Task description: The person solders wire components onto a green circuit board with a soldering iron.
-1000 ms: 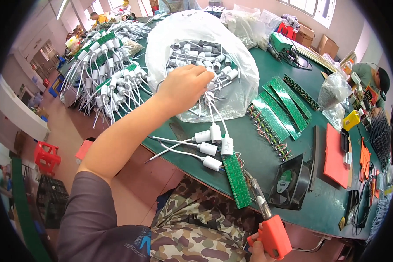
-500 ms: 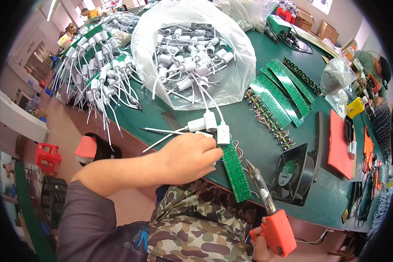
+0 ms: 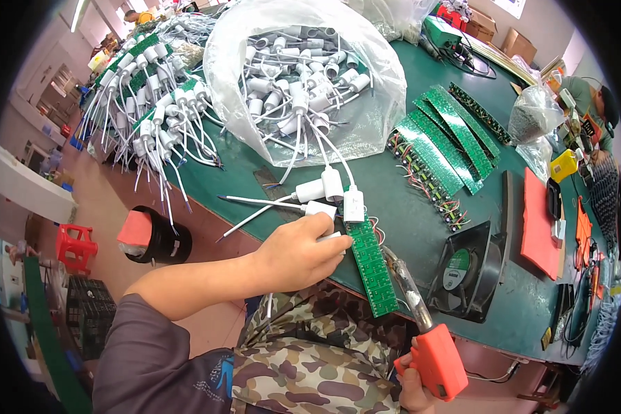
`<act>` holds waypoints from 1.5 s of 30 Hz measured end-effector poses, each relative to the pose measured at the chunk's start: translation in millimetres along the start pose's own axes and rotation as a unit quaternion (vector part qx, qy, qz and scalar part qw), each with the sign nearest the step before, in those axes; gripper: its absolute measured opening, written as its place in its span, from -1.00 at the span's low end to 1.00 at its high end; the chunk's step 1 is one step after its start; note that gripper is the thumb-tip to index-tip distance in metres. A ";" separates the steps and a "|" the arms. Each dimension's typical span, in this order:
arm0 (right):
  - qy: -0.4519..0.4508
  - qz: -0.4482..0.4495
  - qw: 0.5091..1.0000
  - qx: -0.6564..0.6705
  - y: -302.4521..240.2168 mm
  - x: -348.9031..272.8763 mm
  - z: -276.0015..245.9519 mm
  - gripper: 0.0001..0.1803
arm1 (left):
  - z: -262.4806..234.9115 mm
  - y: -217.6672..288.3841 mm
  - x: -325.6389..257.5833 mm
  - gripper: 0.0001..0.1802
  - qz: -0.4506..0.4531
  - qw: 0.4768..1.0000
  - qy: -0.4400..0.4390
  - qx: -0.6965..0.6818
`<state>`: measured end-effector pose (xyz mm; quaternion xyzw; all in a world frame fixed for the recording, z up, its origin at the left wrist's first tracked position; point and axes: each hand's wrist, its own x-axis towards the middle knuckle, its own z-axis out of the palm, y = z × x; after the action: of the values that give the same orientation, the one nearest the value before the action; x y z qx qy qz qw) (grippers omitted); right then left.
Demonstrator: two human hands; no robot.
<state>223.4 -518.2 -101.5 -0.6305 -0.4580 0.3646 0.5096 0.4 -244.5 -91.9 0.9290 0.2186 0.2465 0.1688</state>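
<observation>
At the table's (image 3: pixel 379 186) left edge, a bundle of wired white sockets (image 3: pixel 160 110) is hanging. Near the front edge, the left hand (image 3: pixel 293 252) is pinching a partly hidden white socket (image 3: pixel 334 237), just beside the green board (image 3: pixel 371 269). That board is lying by the front edge, its lower end seeming to jut out. The right hand (image 3: pixel 417 386), below that edge, is gripping a red soldering iron (image 3: pixel 440 362), its tip pointing at the board's right side; whether they are touching, I cannot tell. Working well is probably meaning a steady socket, a light tip and fingers clear of heat.
</observation>
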 end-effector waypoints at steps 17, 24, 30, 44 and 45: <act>0.039 0.005 0.999 0.024 33.8 0.5 7.4 -0.59 | -2.4 -8.0 4.3 -0.77 0.022 0.999 -0.027 -0.006; 0.029 -0.080 0.994 -0.062 14.9 27.6 16.5 -0.66 | -3.7 -9.7 5.9 -0.78 0.032 0.999 -0.038 -0.007; -0.024 -0.117 0.991 -0.066 19.9 30.5 14.6 -0.60 | -2.6 -11.6 4.5 -0.76 0.043 0.999 -0.032 0.008; -0.018 -0.093 0.992 -0.079 20.4 31.3 15.3 -0.63 | -2.6 -14.0 3.5 -0.70 0.063 0.997 -0.037 0.029; -0.015 -0.093 0.993 -0.073 19.5 31.7 15.8 -0.63 | -2.6 -14.2 3.3 -0.68 0.064 0.997 -0.038 0.031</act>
<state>222.7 -484.4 -123.8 -0.6153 -0.5479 0.2908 0.4865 -3.0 -230.4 -94.5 0.9546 0.1591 0.2141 0.1322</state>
